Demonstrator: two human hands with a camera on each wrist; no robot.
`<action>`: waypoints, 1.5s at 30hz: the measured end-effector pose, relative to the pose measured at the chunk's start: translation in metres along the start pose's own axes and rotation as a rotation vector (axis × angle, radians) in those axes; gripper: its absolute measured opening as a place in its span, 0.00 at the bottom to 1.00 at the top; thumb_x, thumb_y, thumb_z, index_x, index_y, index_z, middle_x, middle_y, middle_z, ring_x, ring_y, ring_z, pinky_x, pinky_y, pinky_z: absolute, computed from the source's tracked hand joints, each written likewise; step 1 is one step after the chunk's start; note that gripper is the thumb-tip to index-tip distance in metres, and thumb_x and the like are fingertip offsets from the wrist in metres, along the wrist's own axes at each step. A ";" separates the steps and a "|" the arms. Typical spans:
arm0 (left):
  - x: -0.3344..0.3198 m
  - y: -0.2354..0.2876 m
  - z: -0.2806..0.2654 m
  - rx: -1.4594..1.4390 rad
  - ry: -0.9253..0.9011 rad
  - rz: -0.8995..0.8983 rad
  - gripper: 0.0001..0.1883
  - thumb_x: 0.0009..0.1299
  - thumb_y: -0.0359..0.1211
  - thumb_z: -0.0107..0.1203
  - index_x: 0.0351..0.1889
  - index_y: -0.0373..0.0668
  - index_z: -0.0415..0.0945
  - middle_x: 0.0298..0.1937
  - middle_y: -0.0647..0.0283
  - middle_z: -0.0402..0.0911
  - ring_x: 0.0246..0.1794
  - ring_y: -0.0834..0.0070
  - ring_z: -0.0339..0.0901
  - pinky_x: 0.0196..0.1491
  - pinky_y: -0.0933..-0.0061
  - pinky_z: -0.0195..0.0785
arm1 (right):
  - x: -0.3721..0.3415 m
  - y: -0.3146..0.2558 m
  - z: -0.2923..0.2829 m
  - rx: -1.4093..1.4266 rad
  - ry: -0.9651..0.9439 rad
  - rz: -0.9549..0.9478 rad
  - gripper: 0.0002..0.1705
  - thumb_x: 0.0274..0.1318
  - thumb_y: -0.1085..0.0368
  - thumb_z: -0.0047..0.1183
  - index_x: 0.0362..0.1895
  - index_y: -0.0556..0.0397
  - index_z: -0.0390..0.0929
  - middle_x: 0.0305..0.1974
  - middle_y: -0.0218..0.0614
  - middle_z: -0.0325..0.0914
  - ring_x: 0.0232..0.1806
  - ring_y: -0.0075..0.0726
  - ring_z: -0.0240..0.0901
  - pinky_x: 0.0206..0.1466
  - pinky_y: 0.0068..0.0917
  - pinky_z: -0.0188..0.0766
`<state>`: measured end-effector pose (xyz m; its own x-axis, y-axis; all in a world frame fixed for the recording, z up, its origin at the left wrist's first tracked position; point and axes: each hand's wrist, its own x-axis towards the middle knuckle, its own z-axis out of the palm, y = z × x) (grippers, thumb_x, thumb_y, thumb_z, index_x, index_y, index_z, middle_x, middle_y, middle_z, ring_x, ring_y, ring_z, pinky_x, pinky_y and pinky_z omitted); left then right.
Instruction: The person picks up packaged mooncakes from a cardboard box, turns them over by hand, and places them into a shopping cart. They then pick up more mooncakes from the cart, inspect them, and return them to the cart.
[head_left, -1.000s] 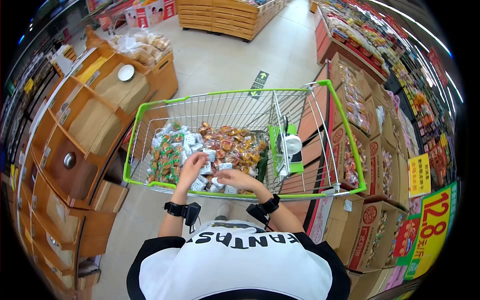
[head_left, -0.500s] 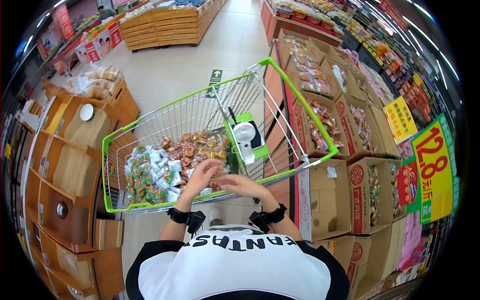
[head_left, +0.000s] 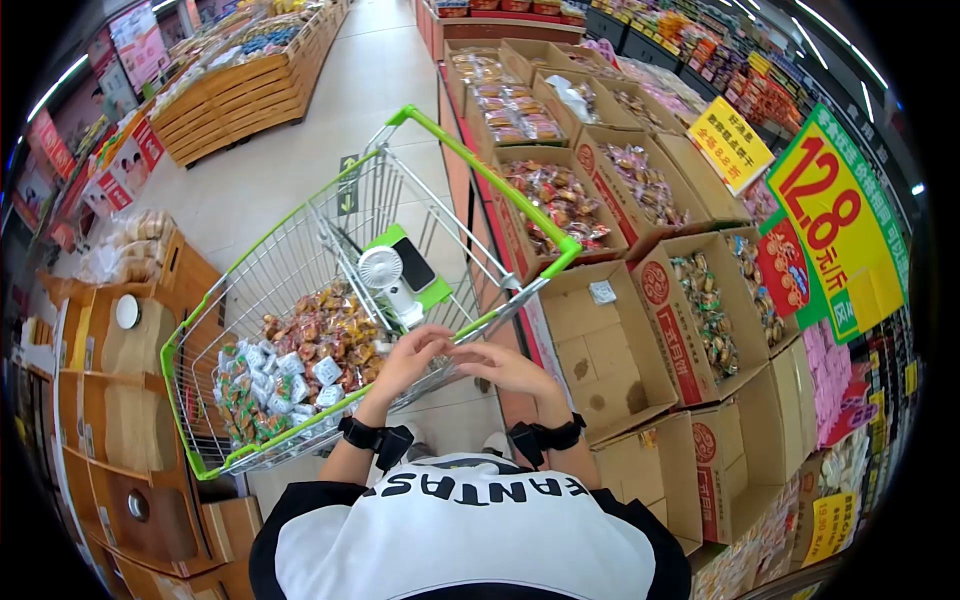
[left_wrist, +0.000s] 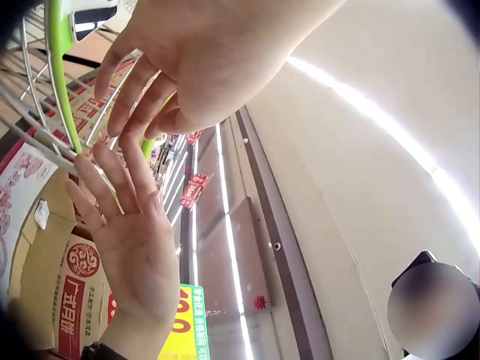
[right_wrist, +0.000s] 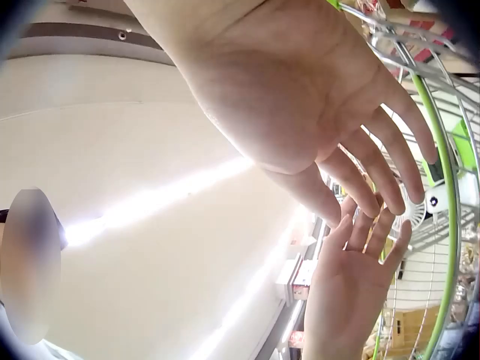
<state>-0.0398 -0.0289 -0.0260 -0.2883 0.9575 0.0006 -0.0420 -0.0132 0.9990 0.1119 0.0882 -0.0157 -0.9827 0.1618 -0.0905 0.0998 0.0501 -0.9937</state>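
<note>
The left hand (head_left: 408, 362) and right hand (head_left: 505, 366) are held close together over the near edge of the shopping cart (head_left: 257, 452), palms toward the body and fingers relaxed. In the left wrist view the left hand (left_wrist: 210, 60) and right hand (left_wrist: 139, 240) have their fingertips meeting or nearly so. Neither hand holds anything. The right wrist view shows the right hand (right_wrist: 292, 97) above the left hand (right_wrist: 352, 292), with empty palms. Wrapped snacks (head_left: 330, 330) lie in the cart, and a white fan (head_left: 381, 268) stands by its child seat.
Cardboard boxes (head_left: 590, 345) of packaged snacks line the right side, below a yellow price sign (head_left: 825, 200). Wooden shelves (head_left: 140, 420) stand at the left, a slatted bin (head_left: 245, 105) ahead. Tiled floor (head_left: 365, 90) runs forward between the displays.
The view has turned to the right, and the cart now sits further left and more angled. The hands have shifted toward the cart's right part, staying close together and empty.
</note>
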 end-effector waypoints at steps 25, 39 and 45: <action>0.088 0.004 0.186 0.007 -0.568 -0.020 0.09 0.64 0.26 0.40 0.40 0.34 0.68 0.35 0.62 0.73 0.38 0.76 0.71 0.43 0.77 0.64 | -0.177 0.010 -0.082 0.162 0.716 -0.071 0.09 0.48 0.74 0.45 0.37 0.56 0.67 0.30 0.27 0.65 0.35 0.18 0.65 0.41 0.16 0.62; 0.148 0.007 0.246 0.022 -0.960 0.025 0.11 0.64 0.27 0.39 0.42 0.33 0.68 0.33 0.62 0.74 0.35 0.78 0.71 0.42 0.78 0.63 | -0.226 0.012 -0.104 -0.129 1.234 -0.081 0.11 0.46 0.75 0.43 0.37 0.54 0.66 0.27 0.28 0.65 0.31 0.20 0.65 0.34 0.17 0.63; 0.175 0.008 0.281 -0.026 -1.084 0.136 0.10 0.65 0.28 0.40 0.41 0.35 0.68 0.34 0.62 0.74 0.35 0.78 0.71 0.42 0.79 0.63 | -0.261 0.000 -0.114 -0.174 1.454 -0.085 0.11 0.46 0.76 0.41 0.37 0.55 0.65 0.27 0.28 0.64 0.31 0.21 0.66 0.35 0.17 0.63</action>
<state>0.1782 0.2198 -0.0057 0.7035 0.6921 0.1619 -0.0970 -0.1321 0.9865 0.3861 0.1580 0.0155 0.0229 0.9762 0.2157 0.1718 0.2087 -0.9628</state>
